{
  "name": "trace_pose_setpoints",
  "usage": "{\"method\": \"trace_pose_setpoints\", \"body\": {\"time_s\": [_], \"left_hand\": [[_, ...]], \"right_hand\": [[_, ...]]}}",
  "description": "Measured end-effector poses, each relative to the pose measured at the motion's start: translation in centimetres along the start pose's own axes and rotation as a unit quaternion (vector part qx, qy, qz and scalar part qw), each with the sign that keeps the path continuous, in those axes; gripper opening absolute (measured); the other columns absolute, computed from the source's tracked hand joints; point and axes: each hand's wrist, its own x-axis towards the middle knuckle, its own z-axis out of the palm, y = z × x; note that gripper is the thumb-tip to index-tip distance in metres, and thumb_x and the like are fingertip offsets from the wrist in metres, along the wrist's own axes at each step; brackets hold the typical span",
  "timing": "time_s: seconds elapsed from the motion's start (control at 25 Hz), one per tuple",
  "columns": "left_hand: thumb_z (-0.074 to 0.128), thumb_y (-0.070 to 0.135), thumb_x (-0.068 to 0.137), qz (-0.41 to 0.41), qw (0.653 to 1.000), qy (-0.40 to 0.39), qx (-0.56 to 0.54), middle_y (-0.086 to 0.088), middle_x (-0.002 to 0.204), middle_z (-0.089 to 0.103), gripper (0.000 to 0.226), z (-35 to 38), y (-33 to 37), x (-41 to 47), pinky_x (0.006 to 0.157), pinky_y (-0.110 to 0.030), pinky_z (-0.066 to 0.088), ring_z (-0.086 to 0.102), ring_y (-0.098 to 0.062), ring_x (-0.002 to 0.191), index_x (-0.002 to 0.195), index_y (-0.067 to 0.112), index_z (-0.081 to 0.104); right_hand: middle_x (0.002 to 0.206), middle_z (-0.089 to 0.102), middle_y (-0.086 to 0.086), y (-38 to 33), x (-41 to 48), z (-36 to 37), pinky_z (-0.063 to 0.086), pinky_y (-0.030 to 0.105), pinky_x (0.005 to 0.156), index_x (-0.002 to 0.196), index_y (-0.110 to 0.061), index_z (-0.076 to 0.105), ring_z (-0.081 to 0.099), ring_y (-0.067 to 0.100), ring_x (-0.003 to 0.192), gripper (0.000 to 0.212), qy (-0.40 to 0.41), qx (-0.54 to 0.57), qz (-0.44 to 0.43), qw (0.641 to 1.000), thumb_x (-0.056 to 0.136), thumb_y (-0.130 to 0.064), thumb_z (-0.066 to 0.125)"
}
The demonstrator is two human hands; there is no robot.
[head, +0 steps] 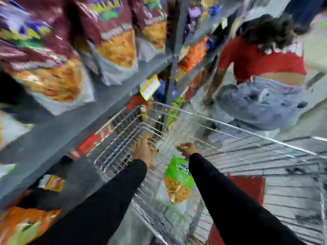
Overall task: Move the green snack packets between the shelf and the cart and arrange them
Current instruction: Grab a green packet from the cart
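Reaching into cart (230, 133): left hand (144, 152) spread open, right hand (187, 149) loosely curled, empty. Green packet (178, 181) lying at six o'clock of right hand, likely light, crinkly, slippery; pinching top seam.

Under my hands: wire cart (203, 121), bare bright metal, shiny. Below my right hand (187, 149): green snack packet (178, 181), glossy plastic film. Left of my left hand (143, 151): shelf (58, 137), matt grey painted metal; maroon packets (113, 32), glossy film. My sleeves (230, 200): matt black cloth.
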Motion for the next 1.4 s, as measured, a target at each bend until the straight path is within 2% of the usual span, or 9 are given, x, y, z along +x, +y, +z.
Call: {"method": "trace_pose_setpoints", "body": {"time_s": [0.08,0.16,0.4,0.48,0.6,0.8,1.12,1.24,1.4], "left_hand": [[0.064,0.016,0.084,-0.063,0.993,-0.094,-0.019,-0.026,0.136,0.046,0.055,5.6,-1.2,2.0,0.102,-0.039,0.036,0.048,-0.031,0.121,0.13,-0.005,0.041],[0.064,0.011,0.085,-0.117,0.981,-0.153,-0.025,-0.027,0.137,0.048,0.058,9.4,-2.3,3.0,0.102,-0.041,0.037,0.052,-0.03,0.115,0.133,-0.008,0.039],[0.059,0.03,0.088,-0.181,0.951,-0.252,0.014,-0.025,0.15,0.03,0.074,17.7,-4.0,4.8,0.112,-0.034,0.031,0.032,-0.033,0.138,0.142,-0.007,0.024],[0.06,0.034,0.087,-0.189,0.948,-0.256,0.027,-0.026,0.149,0.033,0.074,18.9,-4.5,4.9,0.112,-0.036,0.032,0.033,-0.034,0.138,0.14,-0.008,0.029],[0.066,0.037,0.081,-0.183,0.949,-0.255,0.015,-0.028,0.135,0.05,0.065,19.5,-4.9,5.0,0.102,-0.04,0.042,0.048,-0.037,0.125,0.127,-0.007,0.05],[0.076,0.017,0.074,-0.185,0.953,-0.234,-0.044,-0.025,0.118,0.065,0.048,19.2,-4.9,3.4,0.09,-0.039,0.049,0.062,-0.033,0.109,0.114,-0.004,0.062],[0.07,0.012,0.08,-0.169,0.964,-0.118,-0.165,-0.025,0.126,0.06,0.049,9.4,-1.1,1.4,0.097,-0.038,0.045,0.058,-0.033,0.116,0.123,-0.006,0.054],[0.07,0.015,0.08,-0.116,0.978,-0.036,-0.172,-0.024,0.12,0.064,0.044,2.8,1.3,0.0,0.093,-0.038,0.045,0.059,-0.033,0.113,0.118,-0.002,0.059],[0.076,0.028,0.067,-0.077,0.961,0.005,-0.264,-0.011,0.074,0.07,0.034,-6.5,3.3,-2.3,0.079,-0.038,0.05,0.066,-0.015,0.072,0.09,0.003,0.07]], "right_hand": [[0.107,0.06,0.017,4.9,3.4,-0.8,0.047,0.016,0.074,0.109,-0.003,0.059,0.062,0.015,0.099,0.033,0.05,-0.034,0.053,0.997,0.083,-0.021,0.066],[0.104,0.053,0.017,9.5,5.9,-0.7,0.041,0.03,0.084,0.113,-0.006,0.054,0.052,0.018,0.103,0.042,0.053,-0.05,0.099,0.992,0.079,-0.025,0.07],[0.139,0.044,0.017,16.6,9.0,0.7,0.035,0.03,0.105,0.135,0.004,0.034,0.044,0.024,0.128,0.069,0.047,-0.034,0.21,0.976,0.08,-0.022,0.068],[0.12,0.052,0.016,16.6,8.9,0.9,0.049,0.014,0.081,0.118,-0.003,0.052,0.058,0.014,0.107,0.042,0.052,-0.015,0.204,0.977,0.082,-0.018,0.068],[0.097,0.055,0.011,18.2,9.5,1.2,0.034,0.003,0.031,0.103,-0.002,0.061,0.058,0.01,0.063,0.031,0.052,0.054,0.184,0.98,0.076,-0.013,0.073],[0.12,0.062,0.026,19.7,9.3,1.4,0.052,0.043,0.085,0.111,0.003,0.059,0.057,0.022,0.095,0.054,0.034,0.114,0.144,0.982,0.061,0.006,0.078],[0.104,0.064,0.017,9.2,3.5,1.0,0.048,0.027,0.065,0.112,0.007,0.058,0.059,0.011,0.079,0.053,0.012,0.082,0.014,0.996,0.063,0.009,0.076],[0.097,0.059,0.011,2.9,0.3,1.1,0.044,0.005,0.045,0.109,0.006,0.059,0.054,-0.014,0.043,0.047,-0.006,0.077,-0.087,0.993,0.065,0.011,0.074],[0.1,0.06,0.016,-6.0,-7.1,0.8,0.043,0.001,0.042,0.112,0.007,0.055,0.058,-0.011,0.047,0.052,-0.011,0.097,-0.201,0.975,0.064,0.015,0.072]]}}
